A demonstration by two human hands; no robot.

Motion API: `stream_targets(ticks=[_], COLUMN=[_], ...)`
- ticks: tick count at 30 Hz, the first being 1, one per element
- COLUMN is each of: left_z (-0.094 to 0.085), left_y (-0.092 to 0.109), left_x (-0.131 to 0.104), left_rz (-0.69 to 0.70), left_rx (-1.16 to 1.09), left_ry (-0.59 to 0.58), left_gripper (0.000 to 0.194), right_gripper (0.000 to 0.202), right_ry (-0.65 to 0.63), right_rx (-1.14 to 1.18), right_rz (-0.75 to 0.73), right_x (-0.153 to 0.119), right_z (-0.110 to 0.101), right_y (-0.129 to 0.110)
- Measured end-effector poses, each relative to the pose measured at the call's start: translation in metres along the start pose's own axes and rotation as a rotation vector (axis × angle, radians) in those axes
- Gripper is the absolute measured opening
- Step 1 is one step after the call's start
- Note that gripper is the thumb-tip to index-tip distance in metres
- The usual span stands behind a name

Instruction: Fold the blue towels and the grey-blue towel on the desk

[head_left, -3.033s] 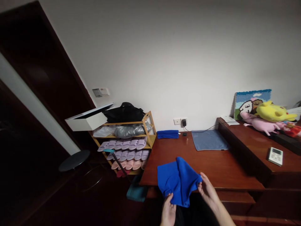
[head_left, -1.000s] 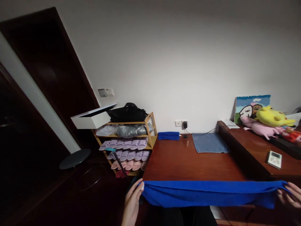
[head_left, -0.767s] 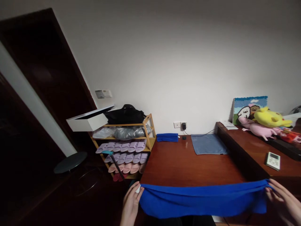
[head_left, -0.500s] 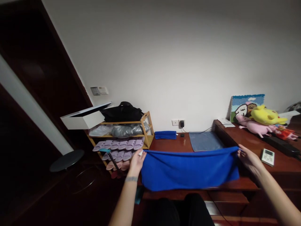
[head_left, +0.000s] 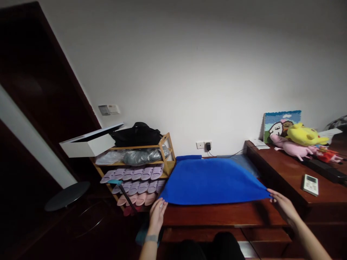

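Observation:
A blue cloth point(head_left: 211, 182) is stretched out wide above the dark red wooden desk point(head_left: 217, 215), its far part reaching toward the wall. My left hand point(head_left: 157, 213) pinches its near left corner, and my right hand point(head_left: 280, 204) pinches the near right corner. The near edge runs nearly straight between both hands. Behind it, by the wall, lies a folded blue cloth point(head_left: 189, 157). A grey-blue translucent mat point(head_left: 245, 161) is mostly hidden under the spread cloth.
To the left stands a wooden rack point(head_left: 169, 151) with lilac slippers point(head_left: 146, 172), a black bag point(head_left: 138, 135) and a white box point(head_left: 89, 146). A raised cabinet on the right holds plush toys point(head_left: 306, 135) and a white remote point(head_left: 310, 185). A plugged adapter point(head_left: 208, 146) trails a cable.
Both hands have come lower and nearer to me. The cloth, hanging down before, has swung away from me and now spreads out over the desk, covering much of the mat.

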State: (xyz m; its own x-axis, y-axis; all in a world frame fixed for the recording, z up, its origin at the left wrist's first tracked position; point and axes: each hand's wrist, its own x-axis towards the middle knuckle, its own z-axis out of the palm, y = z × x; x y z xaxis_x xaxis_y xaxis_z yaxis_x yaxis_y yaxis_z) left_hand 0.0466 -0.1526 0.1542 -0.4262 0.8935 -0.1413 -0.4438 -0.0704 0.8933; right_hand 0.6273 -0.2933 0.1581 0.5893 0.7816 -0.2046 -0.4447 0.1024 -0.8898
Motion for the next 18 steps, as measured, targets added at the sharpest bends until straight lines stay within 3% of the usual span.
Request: stream_targets(ticks=[3, 7, 12, 18], left_z=[-0.024, -0.047, -0.069, -0.090], left_y=[-0.044, -0.072, -0.083, -0.099], left_x=[-0.004, 0.004, 0.018, 0.016], left_rz=[-0.042, -0.006, 0.055, 0.125], left_rx=[0.145, 0.292, 0.438, 0.633], left_ry=[0.012, 0.025, 0.003, 0.008], left_gripper=[0.020, 0.028, 0.042, 0.052], right_gripper=[0.027, 0.032, 0.044, 0.047], right_ry=[0.075, 0.067, 0.010, 0.012], right_rx=[-0.146, -0.480, -0.753, -0.876], right_rz=[0.004, -0.022, -0.158, -0.205], right_x=[0.007, 0.029, 0.051, 0.057], right_z=[-0.022, -0.056, -0.089, -0.101], right_y=[0.062, 0.113, 0.129, 0.123])
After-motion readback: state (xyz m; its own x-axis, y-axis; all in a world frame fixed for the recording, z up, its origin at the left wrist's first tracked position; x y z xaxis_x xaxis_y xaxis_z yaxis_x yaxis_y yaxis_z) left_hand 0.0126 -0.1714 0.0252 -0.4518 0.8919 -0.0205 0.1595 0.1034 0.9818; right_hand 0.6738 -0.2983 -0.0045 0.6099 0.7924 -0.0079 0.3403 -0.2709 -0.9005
